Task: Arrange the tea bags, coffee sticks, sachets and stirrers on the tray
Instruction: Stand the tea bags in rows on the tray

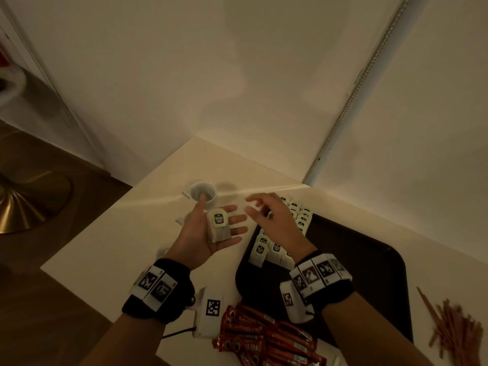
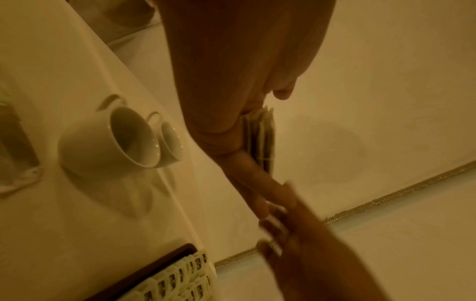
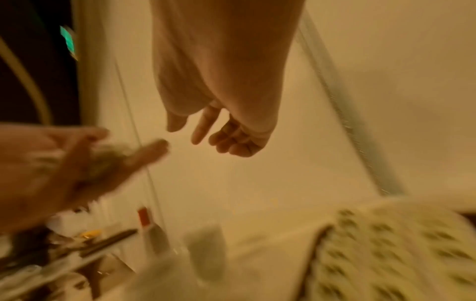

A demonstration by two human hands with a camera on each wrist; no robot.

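The left hand lies palm up, fingers straight, carrying a thin stack of papery tea bags with square tags. The right hand hovers beside it, fingers relaxed and holding nothing, above the dark rounded tray, where pale tea bag rows overlap.

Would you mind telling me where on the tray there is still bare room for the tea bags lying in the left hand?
The tray is bare across its middle and right, from the rows of tea bags to its right rim. Its far left corner is crowded with those rows. The coffee sticks crowd the table at its near edge, the stirrers lie off its right.
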